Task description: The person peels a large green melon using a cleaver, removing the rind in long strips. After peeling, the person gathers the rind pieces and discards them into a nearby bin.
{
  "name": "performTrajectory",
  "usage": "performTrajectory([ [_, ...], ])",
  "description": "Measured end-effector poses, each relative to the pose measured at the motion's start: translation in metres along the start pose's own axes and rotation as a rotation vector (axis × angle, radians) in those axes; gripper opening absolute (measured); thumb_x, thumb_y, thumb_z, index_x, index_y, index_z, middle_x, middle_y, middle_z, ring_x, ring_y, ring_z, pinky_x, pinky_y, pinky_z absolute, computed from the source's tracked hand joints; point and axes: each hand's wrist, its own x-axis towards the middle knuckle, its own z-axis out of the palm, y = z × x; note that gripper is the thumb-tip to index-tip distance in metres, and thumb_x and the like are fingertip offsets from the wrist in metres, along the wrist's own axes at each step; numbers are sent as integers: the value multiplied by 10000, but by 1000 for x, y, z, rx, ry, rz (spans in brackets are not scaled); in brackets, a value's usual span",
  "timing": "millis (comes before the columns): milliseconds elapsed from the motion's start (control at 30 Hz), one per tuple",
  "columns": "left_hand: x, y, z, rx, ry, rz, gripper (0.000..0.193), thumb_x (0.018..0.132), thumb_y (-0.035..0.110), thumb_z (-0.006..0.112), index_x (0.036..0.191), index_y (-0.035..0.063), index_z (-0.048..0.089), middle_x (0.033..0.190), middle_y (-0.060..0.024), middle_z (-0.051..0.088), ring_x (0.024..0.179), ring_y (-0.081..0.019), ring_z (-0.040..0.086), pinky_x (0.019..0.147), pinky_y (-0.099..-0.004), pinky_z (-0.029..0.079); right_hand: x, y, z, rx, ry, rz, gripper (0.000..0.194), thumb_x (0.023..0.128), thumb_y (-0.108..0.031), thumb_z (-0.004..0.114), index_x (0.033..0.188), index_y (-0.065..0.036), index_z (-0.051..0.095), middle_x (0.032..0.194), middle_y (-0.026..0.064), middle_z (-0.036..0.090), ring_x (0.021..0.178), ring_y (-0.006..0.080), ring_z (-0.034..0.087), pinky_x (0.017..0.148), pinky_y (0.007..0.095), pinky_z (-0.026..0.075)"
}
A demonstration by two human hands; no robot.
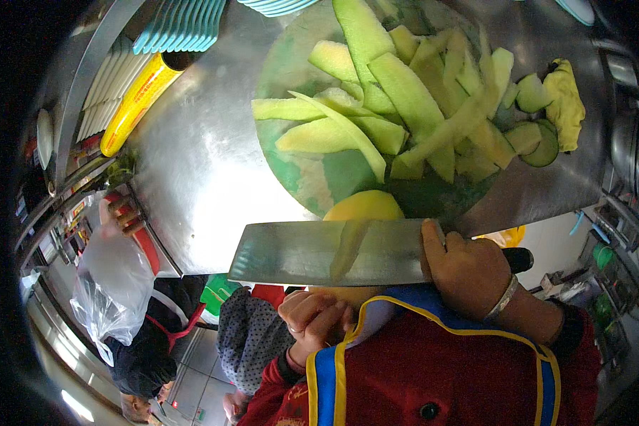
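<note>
My right hand (466,271) holds a broad cleaver (298,253) by its dark handle, the forefinger laid along the blade. The blade lies across a pale yellow-green melon or gourd (365,206) and hides its middle; the far end shows beyond it. My left hand (317,319), with a ring, is curled around the near end of the melon, close to my apron. Many pale green peel strips (410,96) are heaped on a round, green mottled cutting board (293,170). Several round green pieces (540,146) lie right of the heap.
A crumpled yellow thing (564,106) is at the right. On the steel table (191,133) stand turquoise dishes (183,24), white dishes (104,90) and a yellow cylinder (138,106). A person's hand (122,213) is near a plastic bag (112,282) at the left; other people stand behind.
</note>
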Motion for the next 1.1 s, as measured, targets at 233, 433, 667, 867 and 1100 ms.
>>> performTrajectory([
  [233, 8, -1, -6, -60, -72, -14, 333, 627, 155, 777, 903, 161, 590, 899, -24, 501, 805, -205, 480, 612, -335, 426, 4, 8, -2, 46, -137, 21, 421, 796, -170, 542, 1145, 62, 508, 645, 133, 564, 483, 227, 579, 412, 347, 460],
  [433, 4, 0, -7, -70, -63, -11, 330, 631, 163, 777, 903, 162, 590, 900, -24, 501, 806, -205, 480, 612, -335, 426, 12, 12, 0, 34, -167, 2, 406, 798, -155, 538, 1137, 66, 503, 638, 130, 562, 479, 217, 582, 412, 328, 469],
  [667, 0, 3, -7, -76, -53, -17, 327, 634, 172, 777, 903, 162, 590, 901, -24, 500, 808, -204, 480, 612, -334, 427, 19, 17, 8, 78, -158, 3, 409, 796, -161, 541, 1133, 67, 504, 622, 127, 570, 460, 223, 580, 408, 349, 469],
  [867, 5, 6, -8, -69, -58, -27, 325, 638, 180, 777, 903, 162, 590, 902, -24, 499, 809, -204, 481, 611, -334, 427, 25, 26, 4, 95, -200, -32, 410, 797, -164, 537, 1133, 68, 506, 638, 143, 587, 480, 255, 592, 443, 377, 484],
  [1100, 2, 7, -10, -60, -66, -47, 323, 642, 189, 777, 903, 162, 589, 904, -24, 499, 810, -204, 481, 611, -333, 428, 42, 36, 6, 178, -320, -39, 385, 818, -170, 520, 1121, 67, 520, 641, 168, 602, 514, 278, 609, 469, 392, 496],
])
